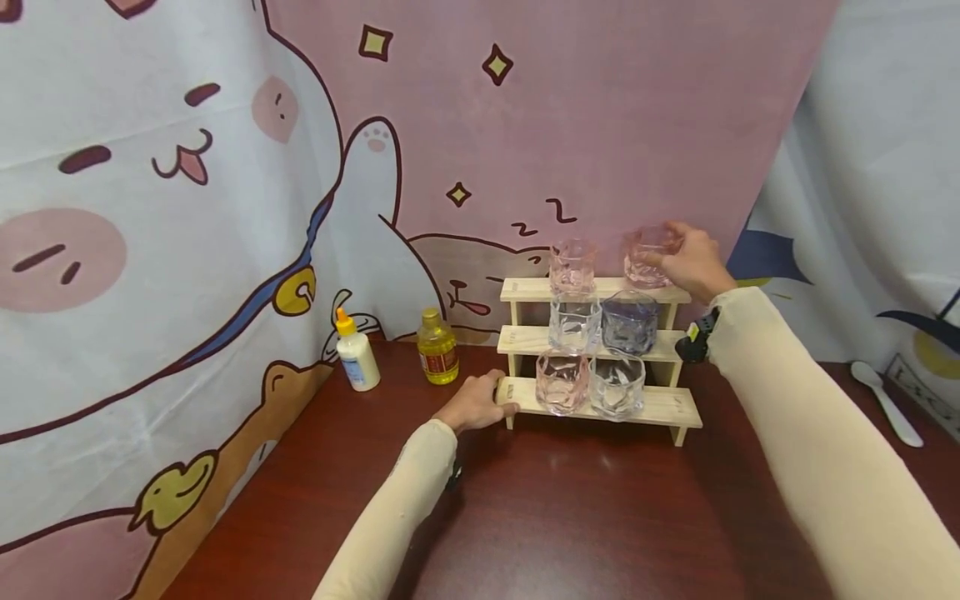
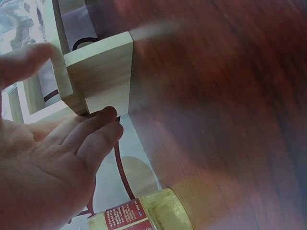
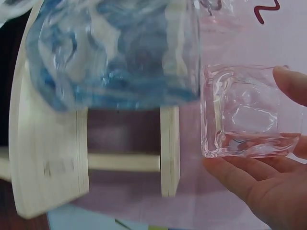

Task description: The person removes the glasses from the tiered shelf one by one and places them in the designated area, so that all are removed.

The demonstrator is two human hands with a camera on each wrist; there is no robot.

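Note:
My right hand (image 1: 696, 262) holds a pink faceted glass (image 1: 645, 257) at the right end of the top step of a three-step wooden stand (image 1: 667, 407). In the right wrist view, thumb and fingers lie on opposite sides of that glass (image 3: 249, 115). My left hand (image 1: 474, 403) grips the left end of the bottom step, thumb at the board's edge and fingers along the side leg (image 2: 103, 79). Another pink glass (image 1: 572, 268) stands top left. A clear glass (image 1: 574, 323) and a blue-grey glass (image 1: 630, 325) share the middle step; a pink glass (image 1: 561, 383) and a clear glass (image 1: 618, 387) the bottom one.
Left of the stand are a small bottle of yellow oil (image 1: 438, 348) and a white glue bottle (image 1: 357, 354) with an orange tip. A white spoon (image 1: 887, 404) lies far right. Printed cloth (image 1: 630, 108) hangs behind the dark red table (image 1: 570, 517).

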